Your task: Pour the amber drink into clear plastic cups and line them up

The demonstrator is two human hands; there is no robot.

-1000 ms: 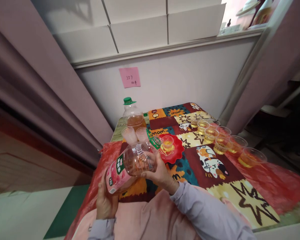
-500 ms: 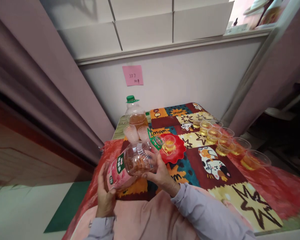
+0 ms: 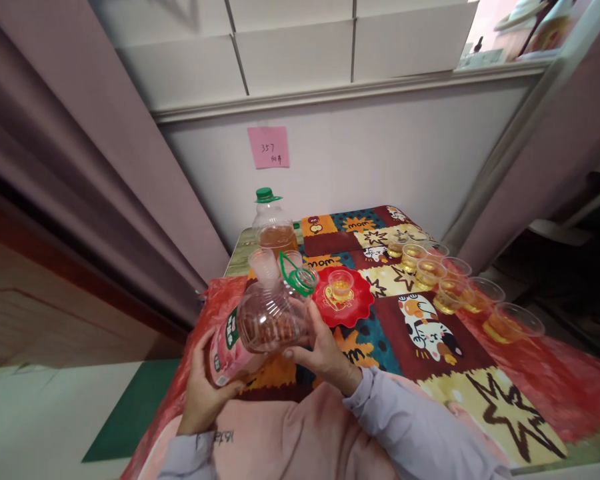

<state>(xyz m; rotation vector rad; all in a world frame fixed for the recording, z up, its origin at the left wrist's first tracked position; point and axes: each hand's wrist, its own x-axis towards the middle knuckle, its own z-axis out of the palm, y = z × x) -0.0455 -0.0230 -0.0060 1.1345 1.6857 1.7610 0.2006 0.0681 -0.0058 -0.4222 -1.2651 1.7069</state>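
Pink note [image 3: 269, 147] on far wall [image 3: 380, 147]: "357", handwritten characters below, not legible. Far mat [image 3: 353, 232]: "mom" or "wow", can't tell. Tilted bottle [image 3: 265, 320], near left: label [image 3: 230, 345] characters too small.

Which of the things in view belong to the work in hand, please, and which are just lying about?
Likely part of the work:
- pink-labelled bottle, tilted in left hand and right hand
- clear cup of yellow liquid
- red scalloped plate beneath it
- filled cups at right

Seemingly just lying about:
- green-capped bottle behind
- pink note on the wall
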